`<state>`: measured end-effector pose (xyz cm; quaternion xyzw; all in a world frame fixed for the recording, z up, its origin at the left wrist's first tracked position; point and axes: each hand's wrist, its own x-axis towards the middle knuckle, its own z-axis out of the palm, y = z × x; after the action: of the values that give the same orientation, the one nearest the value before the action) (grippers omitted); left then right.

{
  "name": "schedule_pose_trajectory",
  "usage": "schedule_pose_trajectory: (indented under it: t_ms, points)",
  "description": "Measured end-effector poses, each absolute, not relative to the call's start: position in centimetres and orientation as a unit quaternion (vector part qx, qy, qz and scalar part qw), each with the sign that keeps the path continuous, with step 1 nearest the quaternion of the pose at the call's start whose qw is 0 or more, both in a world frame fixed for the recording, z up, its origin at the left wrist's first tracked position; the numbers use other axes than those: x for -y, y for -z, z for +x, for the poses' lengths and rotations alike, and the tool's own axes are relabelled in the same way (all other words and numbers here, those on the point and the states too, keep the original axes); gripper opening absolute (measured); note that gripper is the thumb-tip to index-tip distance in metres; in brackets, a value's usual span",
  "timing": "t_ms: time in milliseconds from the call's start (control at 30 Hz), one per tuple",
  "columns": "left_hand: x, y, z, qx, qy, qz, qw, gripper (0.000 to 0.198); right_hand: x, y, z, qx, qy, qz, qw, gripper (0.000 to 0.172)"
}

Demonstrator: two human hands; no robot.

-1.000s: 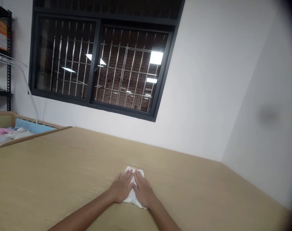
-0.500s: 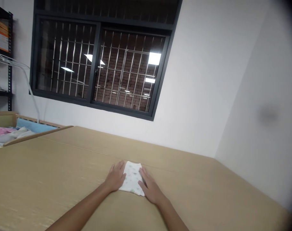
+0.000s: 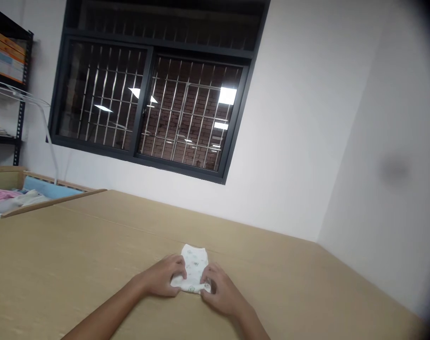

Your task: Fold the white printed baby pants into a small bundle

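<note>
Head view: left hand (image 3: 161, 276) and right hand (image 3: 222, 290), fingers curled narrow, pinch a folded white printed cloth (image 3: 194, 267) on a tan tabletop (image 3: 76, 264).

Folded cloth (image 3: 193, 269) lies on the counter (image 3: 76, 264), front middle; left grip (image 3: 161, 276) at its left edge, right grip (image 3: 222, 290) at its right edge, both touching it. Behind the counter: wall (image 3: 289, 141), barred window (image 3: 144, 108) set in it, left of centre. To the right, a second wall (image 3: 377, 212) meets it at a corner. Far left, beyond the counter: wooden bin (image 3: 5, 177) holding bedding (image 3: 2, 198) and a cushion (image 3: 48, 186). Behind the bin: metal shelf rack (image 3: 21, 118), wire stand (image 3: 46, 137) just right of it.
</note>
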<state>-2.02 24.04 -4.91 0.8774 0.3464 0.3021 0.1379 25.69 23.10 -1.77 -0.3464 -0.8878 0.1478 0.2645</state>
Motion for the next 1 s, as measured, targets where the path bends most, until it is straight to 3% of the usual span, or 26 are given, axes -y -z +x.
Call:
schedule_pose_trajectory:
  t_ms: [167, 300, 467, 533, 800, 1000]
  points:
    - [-23.8, 4.5, -1.1, -0.344, -0.356, 0.858, 0.139, 0.028, -22.7, 1.2, 25.1, 0.878, -0.142, -0.33, 0.317, 0.013]
    - [-23.5, 3.4, -0.3, -0.347, -0.401, 0.818, 0.221, 0.016, -22.6, 0.4, 24.6, 0.825, -0.243, -0.319, 0.399, 0.004]
    - [-25.6, 4.2, 1.0, -0.377, -0.475, 0.729, 0.318, 0.03, -25.6, 2.1, 24.1, 0.675, -0.301, -0.407, 0.537, 0.042]
    - [-27.3, 5.3, 1.7, -0.403, -0.5, 0.697, 0.318, 0.036, -27.1, 3.3, 24.3, 0.641, -0.274, -0.449, 0.559, 0.047]
    - [-30.6, 7.7, 3.1, -0.485, -0.491, 0.696, 0.199, 0.017, -30.3, 5.9, 25.9, 0.672, -0.161, -0.514, 0.508, 0.029]
    - [-28.7, 6.2, 4.0, -0.495, -0.471, 0.722, 0.108, 0.037, -28.7, 4.0, 24.8, 0.726, -0.096, -0.487, 0.475, 0.033]
